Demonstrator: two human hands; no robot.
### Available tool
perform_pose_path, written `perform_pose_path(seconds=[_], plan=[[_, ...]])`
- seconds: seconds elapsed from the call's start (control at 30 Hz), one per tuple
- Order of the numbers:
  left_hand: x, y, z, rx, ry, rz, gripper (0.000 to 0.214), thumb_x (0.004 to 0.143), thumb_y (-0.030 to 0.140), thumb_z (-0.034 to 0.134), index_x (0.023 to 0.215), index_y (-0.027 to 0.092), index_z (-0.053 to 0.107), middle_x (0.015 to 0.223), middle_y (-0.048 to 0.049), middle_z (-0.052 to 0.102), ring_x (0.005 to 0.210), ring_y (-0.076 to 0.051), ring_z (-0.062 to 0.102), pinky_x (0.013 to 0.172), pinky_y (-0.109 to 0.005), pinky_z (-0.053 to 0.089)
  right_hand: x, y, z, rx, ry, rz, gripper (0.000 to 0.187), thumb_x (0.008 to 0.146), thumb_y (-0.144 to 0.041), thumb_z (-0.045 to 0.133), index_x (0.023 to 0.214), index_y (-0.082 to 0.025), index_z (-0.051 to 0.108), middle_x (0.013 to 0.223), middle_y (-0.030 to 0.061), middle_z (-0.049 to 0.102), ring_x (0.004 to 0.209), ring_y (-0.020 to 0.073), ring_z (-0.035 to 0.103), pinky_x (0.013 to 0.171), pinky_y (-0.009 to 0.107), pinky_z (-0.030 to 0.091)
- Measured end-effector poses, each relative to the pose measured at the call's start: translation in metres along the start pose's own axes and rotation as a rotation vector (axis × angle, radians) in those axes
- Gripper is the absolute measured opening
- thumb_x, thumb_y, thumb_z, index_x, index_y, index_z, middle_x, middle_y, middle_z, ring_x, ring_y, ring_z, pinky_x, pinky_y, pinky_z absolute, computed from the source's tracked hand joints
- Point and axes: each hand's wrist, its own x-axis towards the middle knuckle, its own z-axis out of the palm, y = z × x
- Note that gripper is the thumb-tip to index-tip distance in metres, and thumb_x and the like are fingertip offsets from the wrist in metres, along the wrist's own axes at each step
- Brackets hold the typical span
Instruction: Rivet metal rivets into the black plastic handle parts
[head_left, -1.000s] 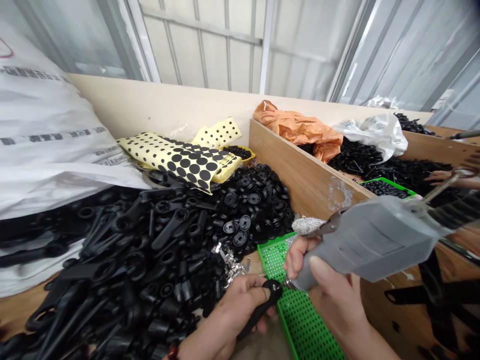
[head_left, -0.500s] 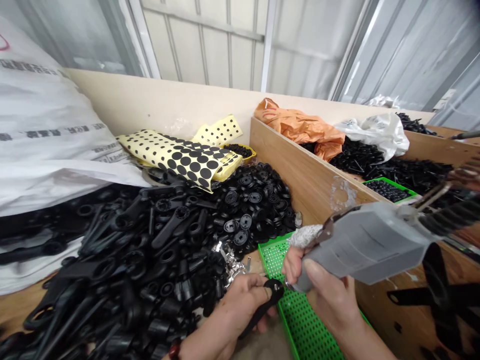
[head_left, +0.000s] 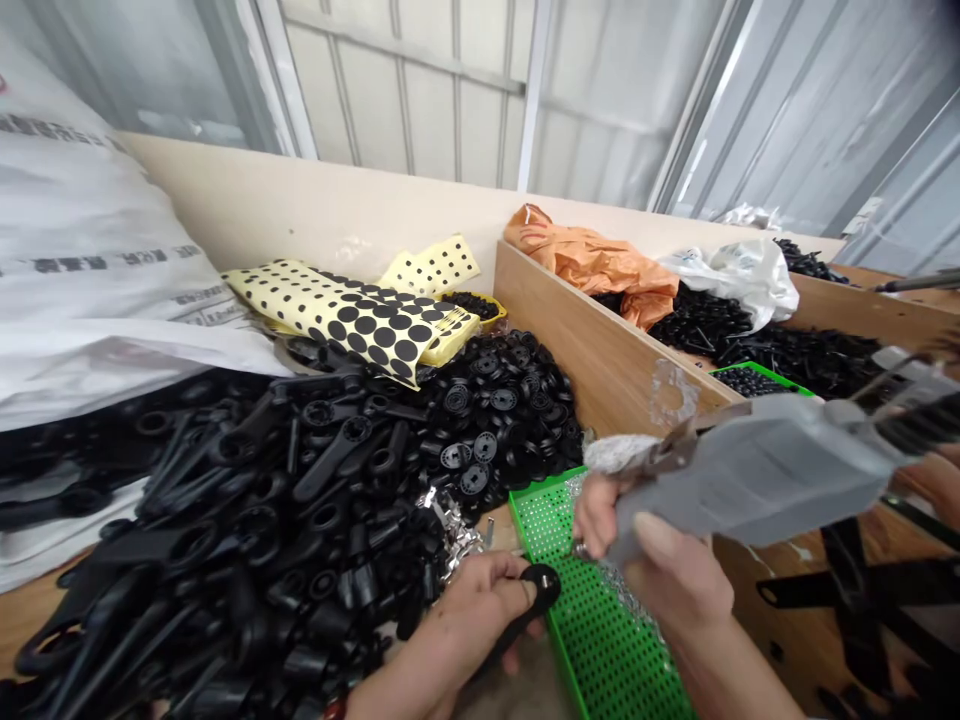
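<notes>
Nearest, left hand (head_left: 469,610) grip pinches one black lever (head_left: 525,605) at the near edge of one green tray (head_left: 600,640). Right hand (head_left: 660,570) grip wraps one grey power tool (head_left: 757,470), tip at the lever's ring. Left: piled black parts (head_left: 262,500), uncounted. Far: two dotted yellow sheets (head_left: 360,320), one orange bag (head_left: 600,262).

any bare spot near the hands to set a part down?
Little. The green tray shows bare mesh between the left hand and right hand. Bare wood also lies right of the divider. The black parts crowd everything to the left.
</notes>
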Motion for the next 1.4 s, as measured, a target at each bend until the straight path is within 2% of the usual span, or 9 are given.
perform_pose_path(seconds=[0.13,0.3,0.53,0.83,0.97,1.1,1.27,1.4], plan=[[0.001,-0.007,-0.003,-0.008,-0.027,-0.015,0.027,0.061,0.033,0.067,0.078,0.012,0.064,0.057,-0.0004,0.064,0.036,-0.006,0.043,0.034,-0.017,0.032,0.002,0.027,-0.008,0.062,0.001,0.021,0.032,0.078,-0.047,0.062,0.063,-0.021,0.054,0.055,-0.0018,0.049,0.05,0.0138,0.046,0.05,0.03,0.037],[0.001,-0.012,-0.007,-0.04,-0.066,0.0,0.029,0.062,0.034,0.069,0.079,0.012,0.065,0.057,-0.0007,0.064,0.038,-0.006,0.043,0.035,-0.017,0.036,0.0,0.057,-0.009,0.087,0.029,0.044,0.026,0.079,-0.041,0.063,0.068,-0.019,0.054,0.056,-0.0025,0.05,0.052,0.0126,0.047,0.054,0.029,0.038],[0.003,-0.017,-0.007,-0.007,-0.03,-0.003,0.031,0.062,0.033,0.069,0.082,0.01,0.067,0.056,0.0006,0.06,0.038,-0.005,0.04,0.031,-0.015,0.028,0.0,0.059,-0.006,0.122,0.05,0.043,0.026,0.079,-0.04,0.063,0.067,-0.019,0.054,0.055,-0.0027,0.051,0.051,0.0124,0.047,0.054,0.029,0.037],[0.006,-0.019,-0.006,0.051,-0.045,0.039,0.026,0.064,0.03,0.068,0.081,0.011,0.066,0.054,0.0045,0.05,0.04,-0.005,0.036,0.031,-0.015,0.03,-0.003,0.06,0.0,0.101,0.118,0.067,0.028,0.077,-0.042,0.064,0.065,-0.019,0.054,0.054,-0.0026,0.05,0.051,0.0124,0.046,0.053,0.028,0.037],[0.005,-0.018,-0.005,0.041,-0.043,0.039,0.025,0.064,0.028,0.068,0.082,0.011,0.067,0.054,0.0052,0.048,0.04,-0.005,0.036,0.032,-0.016,0.033,-0.003,0.053,-0.001,0.101,0.115,0.063,0.025,0.077,-0.04,0.065,0.068,-0.019,0.055,0.056,-0.0027,0.051,0.052,0.0128,0.047,0.055,0.029,0.038],[0.003,-0.016,-0.002,0.035,-0.025,0.056,0.02,0.064,0.025,0.065,0.077,0.01,0.067,0.054,0.0053,0.049,0.039,-0.004,0.034,0.032,-0.016,0.032,-0.002,0.028,-0.002,0.128,0.073,0.011,0.026,0.079,-0.042,0.064,0.066,-0.02,0.056,0.058,-0.0022,0.051,0.056,0.0137,0.049,0.057,0.029,0.039],[-0.001,-0.011,0.003,0.024,-0.008,0.091,0.015,0.064,0.022,0.061,0.073,0.012,0.066,0.054,0.0053,0.047,0.04,-0.004,0.033,0.03,-0.015,0.028,-0.009,-0.008,0.005,0.156,-0.054,-0.021,0.035,0.081,-0.052,0.059,0.064,-0.022,0.057,0.058,-0.0013,0.051,0.056,0.0151,0.049,0.055,0.029,0.039],[-0.001,-0.008,0.003,0.047,-0.029,0.1,0.019,0.064,0.021,0.06,0.077,0.009,0.067,0.057,0.0042,0.049,0.041,-0.004,0.036,0.031,-0.015,0.031,-0.02,-0.01,0.01,0.151,-0.179,0.011,0.037,0.084,-0.057,0.053,0.069,-0.023,0.056,0.063,-0.0013,0.049,0.06,0.0165,0.048,0.06,0.031,0.037]])
